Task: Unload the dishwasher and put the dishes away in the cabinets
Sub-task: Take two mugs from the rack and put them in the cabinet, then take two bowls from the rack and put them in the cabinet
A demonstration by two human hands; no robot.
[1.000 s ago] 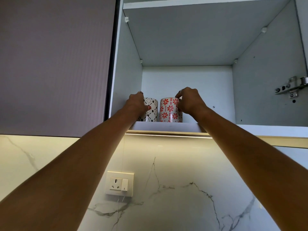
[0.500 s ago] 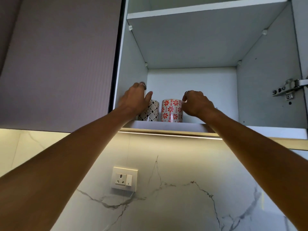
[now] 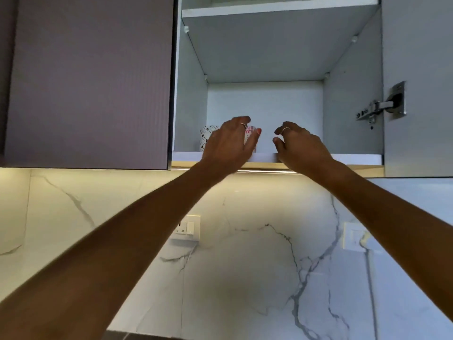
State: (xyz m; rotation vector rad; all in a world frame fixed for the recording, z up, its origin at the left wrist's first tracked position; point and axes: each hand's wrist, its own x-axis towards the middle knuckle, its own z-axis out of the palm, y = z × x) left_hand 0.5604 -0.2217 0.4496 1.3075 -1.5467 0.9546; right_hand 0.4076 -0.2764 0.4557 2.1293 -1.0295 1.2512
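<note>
Two mugs (image 3: 208, 137) on shelf (image 3: 355, 158); two hands (image 3: 230, 143) empty.

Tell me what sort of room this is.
Most likely a home kitchen: an open wall cabinet with patterned mugs on its shelf, a marble-look backsplash lit from under the cabinet, and a wall socket.

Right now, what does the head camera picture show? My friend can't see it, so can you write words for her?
Two bare hands reach into an open white wall cabinet: the left hand in front of a red-flowered white mug, the right hand holding nothing. A black-and-white patterned mug stands left of the flowered one, above a white marble wall.
</note>
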